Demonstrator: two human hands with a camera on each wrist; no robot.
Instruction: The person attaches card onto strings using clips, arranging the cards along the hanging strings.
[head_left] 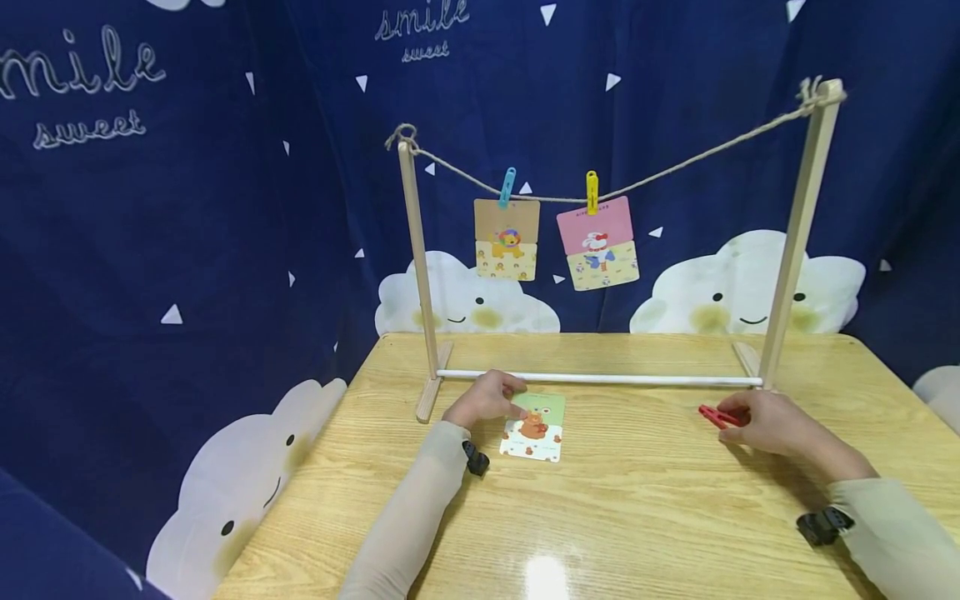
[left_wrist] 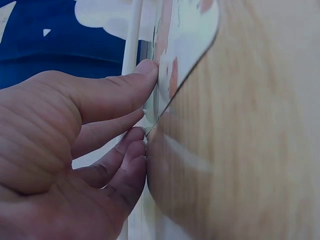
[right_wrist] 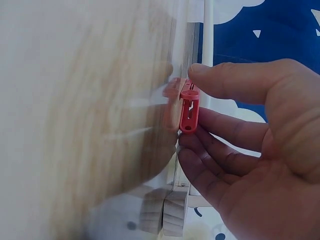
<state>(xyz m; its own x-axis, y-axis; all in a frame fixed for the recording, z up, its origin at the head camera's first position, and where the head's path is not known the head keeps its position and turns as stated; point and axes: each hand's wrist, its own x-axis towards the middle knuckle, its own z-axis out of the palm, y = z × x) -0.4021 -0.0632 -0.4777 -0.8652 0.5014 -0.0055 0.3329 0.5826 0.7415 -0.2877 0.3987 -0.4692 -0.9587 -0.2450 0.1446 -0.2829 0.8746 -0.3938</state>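
Now, from the head view, touching the bear card (head_left: 536,429) near its top left corner with the left hand (head_left: 486,400), thumb and fingers loose. Bear card flat on the worktop (head_left: 622,508), just in front of the white rod (head_left: 600,379). Well over to the right, pinching a red peg (head_left: 715,416) in the right hand (head_left: 772,423). Up on the string (head_left: 693,160), a lion card (head_left: 507,242) under a blue peg (head_left: 507,187), and beside it a pink and yellow card (head_left: 597,244) under a yellow peg (head_left: 592,193). From the left wrist, thumb at the bear card's edge, with a gap between thumb and fingers, and fingertips low by the worktop. From the right wrist, red peg between thumb and fingers, close down by the shiny worktop.
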